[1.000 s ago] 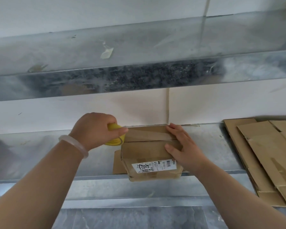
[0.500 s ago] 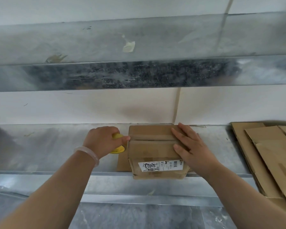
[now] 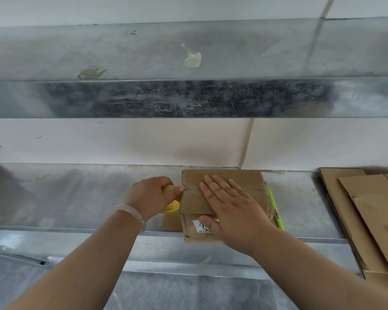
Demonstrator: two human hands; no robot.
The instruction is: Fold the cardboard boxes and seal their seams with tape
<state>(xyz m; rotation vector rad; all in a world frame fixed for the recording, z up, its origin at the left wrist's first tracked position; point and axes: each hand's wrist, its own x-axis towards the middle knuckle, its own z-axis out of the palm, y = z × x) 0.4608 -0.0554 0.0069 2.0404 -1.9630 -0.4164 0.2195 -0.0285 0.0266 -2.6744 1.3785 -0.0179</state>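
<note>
While the cardboard box (image 3: 194,203) is sitting closed at the front edge of the metal shelf (image 3: 76,198), its near side overhanging the lip a little, the right hand (image 3: 231,211) is lying flat on its top. The fingers are straight and spread, and the palm is pressing down over the flap seam. The thumb is reaching down the near face beside a white printed label (image 3: 199,227).

The left hand (image 3: 154,196) is curling round a yellow tape roll (image 3: 171,208) just at the box's left edge, with its forefinger tip touching the top corner there. Whether a strip of tape is running from the roll across the seam is hard to tell, since the right hand is covering most of it. A pale translucent bangle (image 3: 132,215) is circling the left wrist.

A flat piece of cardboard (image 3: 171,223) is lying under the box and showing at its left. A green pen (image 3: 274,208) is lying on the shelf just beside the box's right side, running front to back. Well apart to the right, a stack of flattened cardboard sheets (image 3: 367,209) is resting on the shelf and jutting past its front edge.

Above, an upper metal shelf (image 3: 188,99) is spanning the view, with a crumpled scrap of tape (image 3: 192,59) sticking to its top surface. A white wall (image 3: 121,142) is backing both shelves.
</note>
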